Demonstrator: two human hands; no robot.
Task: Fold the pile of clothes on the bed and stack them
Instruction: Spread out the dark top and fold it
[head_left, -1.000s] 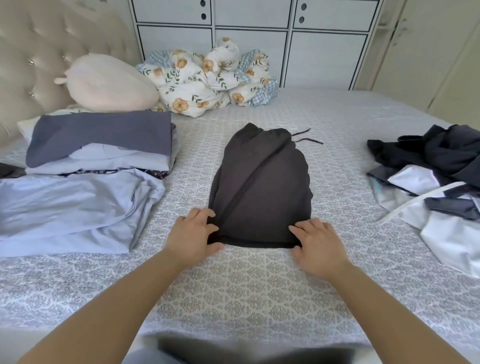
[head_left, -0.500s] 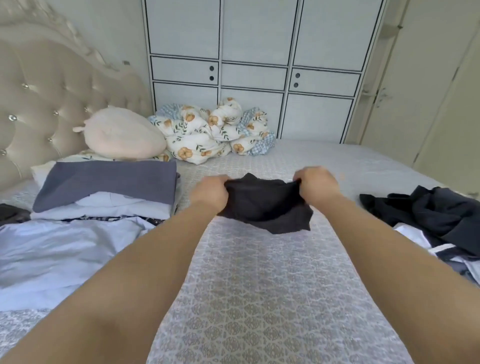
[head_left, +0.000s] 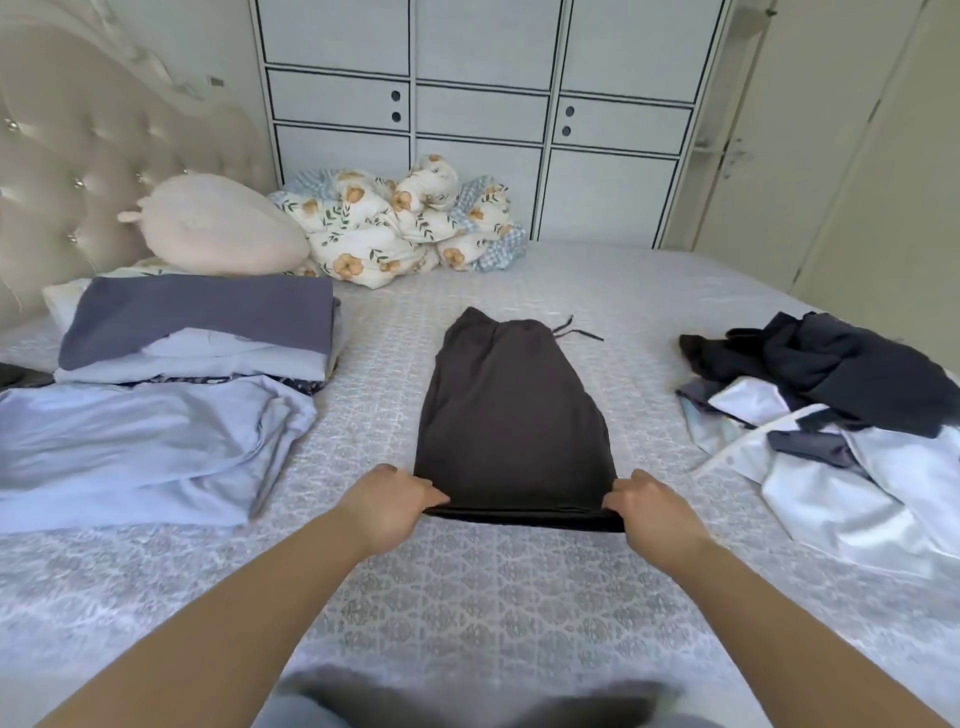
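Note:
A dark grey garment (head_left: 511, 415) with a drawstring lies lengthwise in the middle of the bed (head_left: 467, 597). My left hand (head_left: 387, 506) pinches its near left corner and my right hand (head_left: 654, 512) pinches its near right corner. The near edge is lifted slightly off the bedspread. To the left stands a stack of folded clothes (head_left: 197, 327) with a blue-grey piece on top, and a light blue garment (head_left: 140, 447) lies in front of it. On the right lies an unfolded pile (head_left: 831, 405) of dark and white clothes.
A pink pillow (head_left: 218, 228) and a bundled floral duvet (head_left: 400, 223) sit at the head of the bed. A tufted headboard (head_left: 78, 156) is at the left, and white wardrobe doors (head_left: 478, 104) stand behind the bed.
Half a second ago both hands held the dark garment bunched and raised far out over the bed. Now it lies stretched out flat, with my hands back at its near corners.

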